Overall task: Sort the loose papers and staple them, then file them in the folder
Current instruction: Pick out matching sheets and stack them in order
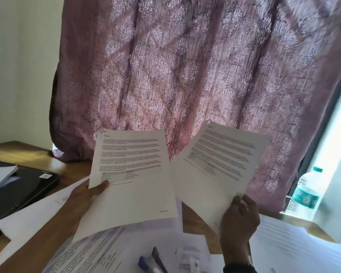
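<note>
Loose papers (pixel 98 253) and a blue stapler (pixel 146 263) lie on the wooden table (pixel 28 152).

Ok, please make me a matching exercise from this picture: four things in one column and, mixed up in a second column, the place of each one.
Things
1. sheet with page number
2. strongly tilted sheet
3. water bottle
4. stapler

Places
A. lying on the loose papers at the bottom edge
B. held at its lower edge by the right hand
C. standing by the window at the far right
D. pinched at its side edge by the left hand

Pairs: 1-D, 2-B, 3-C, 4-A
</note>
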`<state>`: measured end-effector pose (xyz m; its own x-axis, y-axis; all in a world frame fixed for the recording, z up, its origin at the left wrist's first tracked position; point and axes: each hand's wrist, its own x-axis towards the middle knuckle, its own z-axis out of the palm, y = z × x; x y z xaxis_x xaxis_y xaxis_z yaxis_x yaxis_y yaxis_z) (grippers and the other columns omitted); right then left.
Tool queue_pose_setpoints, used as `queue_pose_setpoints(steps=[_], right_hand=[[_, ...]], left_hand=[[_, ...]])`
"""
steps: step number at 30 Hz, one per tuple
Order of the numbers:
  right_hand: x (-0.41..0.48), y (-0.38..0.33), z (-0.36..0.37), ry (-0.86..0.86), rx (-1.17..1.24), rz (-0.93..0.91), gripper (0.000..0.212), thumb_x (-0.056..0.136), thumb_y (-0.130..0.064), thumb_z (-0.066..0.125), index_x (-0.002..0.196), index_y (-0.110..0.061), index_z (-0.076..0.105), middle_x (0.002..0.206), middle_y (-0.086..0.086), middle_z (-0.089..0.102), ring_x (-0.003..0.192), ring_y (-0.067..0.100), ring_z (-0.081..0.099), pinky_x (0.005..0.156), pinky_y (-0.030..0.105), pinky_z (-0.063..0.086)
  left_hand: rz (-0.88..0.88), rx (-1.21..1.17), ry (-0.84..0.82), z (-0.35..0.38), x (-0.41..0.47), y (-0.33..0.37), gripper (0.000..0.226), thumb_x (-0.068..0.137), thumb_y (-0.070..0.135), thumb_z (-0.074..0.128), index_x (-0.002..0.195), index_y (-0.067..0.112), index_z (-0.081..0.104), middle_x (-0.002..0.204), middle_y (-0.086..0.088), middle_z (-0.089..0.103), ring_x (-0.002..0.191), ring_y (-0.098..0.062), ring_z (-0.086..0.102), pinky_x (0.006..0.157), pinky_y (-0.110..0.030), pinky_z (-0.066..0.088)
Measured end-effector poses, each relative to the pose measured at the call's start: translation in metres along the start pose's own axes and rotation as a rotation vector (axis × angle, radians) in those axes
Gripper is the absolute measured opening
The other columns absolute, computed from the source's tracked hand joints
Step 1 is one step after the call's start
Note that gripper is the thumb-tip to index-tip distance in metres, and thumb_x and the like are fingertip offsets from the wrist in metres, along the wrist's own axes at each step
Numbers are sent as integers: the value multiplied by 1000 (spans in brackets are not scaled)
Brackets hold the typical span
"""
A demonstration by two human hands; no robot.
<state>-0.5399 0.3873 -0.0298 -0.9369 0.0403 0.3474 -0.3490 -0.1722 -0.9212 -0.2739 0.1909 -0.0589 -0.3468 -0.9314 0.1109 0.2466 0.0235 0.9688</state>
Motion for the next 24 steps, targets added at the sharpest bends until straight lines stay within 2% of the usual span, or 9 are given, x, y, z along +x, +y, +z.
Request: queue_pose_setpoints(steps=[3, 6, 8, 12, 16, 19, 20, 22, 24], right_hand=[[-8, 0, 6, -113, -51, -14, 9, 97, -19, 54, 101, -17, 62, 99, 9, 67, 87, 25, 64, 79, 39, 56], [-14, -3, 11, -244, 24, -39, 5, 94, -8, 58, 96, -9, 63, 85, 9, 67, 70, 9, 61, 54, 11, 49], [-17, -4, 15, -374, 51, 2, 8, 92, -3, 59, 97, -1, 65, 84, 10, 70, 65, 8, 61, 50, 6, 47], [-30, -2, 22, -693, 165, 116, 10, 90, 0, 62, 91, -6, 70, 78, 9, 75, 69, 20, 69, 65, 31, 57], [-44, -5, 24, -958, 238, 139, 20, 90, 3, 59, 97, -8, 74, 89, 14, 76, 78, 28, 73, 64, 33, 56], [-46, -6, 24, -1078, 223, 91, 24, 94, -1, 54, 104, -8, 74, 96, 17, 74, 88, 38, 71, 74, 42, 54], [-46, -6, 22, -1089, 233, 94, 26, 98, -5, 50, 102, -9, 75, 95, 17, 74, 86, 34, 71, 75, 41, 54], [-47, -7, 20, -1115, 246, 125, 38, 106, -22, 36, 105, -11, 72, 96, 13, 75, 88, 26, 71, 78, 39, 55], [-48, -8, 19, -1137, 282, 227, 43, 105, -36, 34, 115, -12, 68, 105, 11, 74, 98, 29, 70, 83, 44, 56]], left_hand=[[5, 6, 10, 2, -1, 4, 38, 87, 30, 65, 123, 19, 59, 116, -8, 66, 105, -33, 62, 100, -54, 44], [20, 16, 5, 2, -1, 3, 29, 83, 34, 68, 112, 28, 64, 115, -4, 69, 103, -30, 65, 99, -53, 46], [24, 9, -2, 3, -2, 2, 20, 86, 29, 66, 106, 29, 65, 112, -3, 70, 102, -30, 66, 99, -52, 47], [-31, 20, 3, 11, -7, 2, 21, 88, 27, 64, 109, 23, 64, 103, -6, 71, 94, -31, 67, 89, -48, 52], [-82, 12, -34, 17, -10, 1, 27, 85, 27, 67, 110, 19, 64, 106, -10, 72, 92, -32, 69, 83, -46, 54], [-58, 25, -50, 22, -12, -1, 22, 89, 19, 63, 110, 14, 63, 109, -12, 69, 93, -29, 67, 82, -42, 53], [-34, 46, -46, 24, -13, -2, 24, 89, 21, 63, 112, 15, 64, 110, -11, 70, 94, -28, 67, 85, -43, 52], [32, 54, -18, 27, -17, 1, 24, 90, 24, 63, 113, 21, 63, 104, -3, 71, 87, -19, 69, 76, -34, 54], [112, 55, 20, 29, -19, 3, 22, 90, 25, 62, 112, 24, 61, 98, 5, 70, 78, -8, 70, 71, -28, 54]])
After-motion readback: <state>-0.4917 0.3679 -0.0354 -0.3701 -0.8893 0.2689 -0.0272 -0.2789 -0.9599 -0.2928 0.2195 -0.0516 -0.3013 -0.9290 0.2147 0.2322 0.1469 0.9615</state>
